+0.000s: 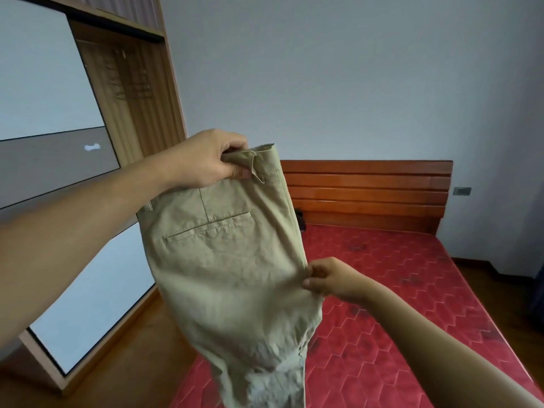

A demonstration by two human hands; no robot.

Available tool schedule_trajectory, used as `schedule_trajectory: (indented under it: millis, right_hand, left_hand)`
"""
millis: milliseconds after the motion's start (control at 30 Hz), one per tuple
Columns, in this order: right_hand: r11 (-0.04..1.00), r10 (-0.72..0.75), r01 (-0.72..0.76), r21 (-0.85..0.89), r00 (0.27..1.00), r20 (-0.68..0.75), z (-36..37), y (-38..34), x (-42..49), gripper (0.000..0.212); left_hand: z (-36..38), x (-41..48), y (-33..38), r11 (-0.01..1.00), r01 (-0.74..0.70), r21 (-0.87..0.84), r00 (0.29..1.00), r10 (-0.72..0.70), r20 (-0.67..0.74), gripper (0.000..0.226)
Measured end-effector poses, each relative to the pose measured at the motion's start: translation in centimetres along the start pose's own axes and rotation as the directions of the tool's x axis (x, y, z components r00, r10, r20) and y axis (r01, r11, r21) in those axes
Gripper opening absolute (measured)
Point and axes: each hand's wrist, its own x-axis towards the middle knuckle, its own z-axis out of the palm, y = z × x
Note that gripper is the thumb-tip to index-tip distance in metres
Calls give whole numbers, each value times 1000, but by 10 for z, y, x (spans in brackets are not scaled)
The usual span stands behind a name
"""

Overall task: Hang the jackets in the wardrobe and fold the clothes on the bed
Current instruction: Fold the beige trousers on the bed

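Observation:
A pair of khaki trousers (229, 266) hangs in the air above the near left corner of the bed (412, 304), back pocket facing me. My left hand (206, 160) grips the waistband at the top. Lower down, my right hand (326, 278) pinches the right side seam of the trousers. The legs drop out of view at the bottom edge. The wardrobe (132, 92) stands at the left, with hangers dimly visible in its open wooden section.
The bed has a red patterned mattress and a wooden headboard (368, 192) against the pale wall. A small dark item (300, 220) lies by the headboard. Sliding mirrored wardrobe doors (53, 113) fill the left; wooden floor (132, 348) lies between wardrobe and bed.

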Motion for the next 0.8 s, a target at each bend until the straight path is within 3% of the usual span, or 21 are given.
schedule_trajectory:
  millis: [100,167,233,300,400,467,533,600,700,800]
  right_hand:
    - [988,-98,92,122,994,42,-11,-33,-8,36]
    - [920,-225,223,321,974,-29,-24,-78,-11,50]
    - [852,-300,357,382,932,-204,-34,-115,-10,34]
    - [850,-317,420,318,890,-327,-36,-136,-12,12]
    - [832,-255,408,376,883,-394,-33,-136,-16,9]
    - [806,-185,389,446,881,-435,-33,-133,-20,8]
    - [783,-119,361,507,886,-448,-33,-128,-23,9]
    - [777,-85,335,534,895,-437,-34,-123,-26,11]
    - [768,-36,295,568,906,-422,-30,-116,-35,15]
    - [720,-4,306,623,900,-436,-31,-120,-50,16]
  left_hand:
    - [5,-5,7,1000,1,29,998,-2,57,26]
    - [15,-6,14,998,-23,56,996,19,87,27]
    - [24,-7,21,997,-44,69,994,37,102,26]
    - [28,-9,25,996,-54,67,993,47,106,25]
    - [20,-15,24,994,-12,110,987,-6,162,27]
    - [9,-25,11,983,87,163,958,-127,259,32]
    - [5,-43,-10,971,218,95,916,-238,323,41]
    - [10,-59,-31,968,249,28,920,-245,306,42]
    - [31,-78,-45,943,271,-193,953,-233,196,38]
    - [49,-92,-43,820,246,-517,959,-284,4,40]
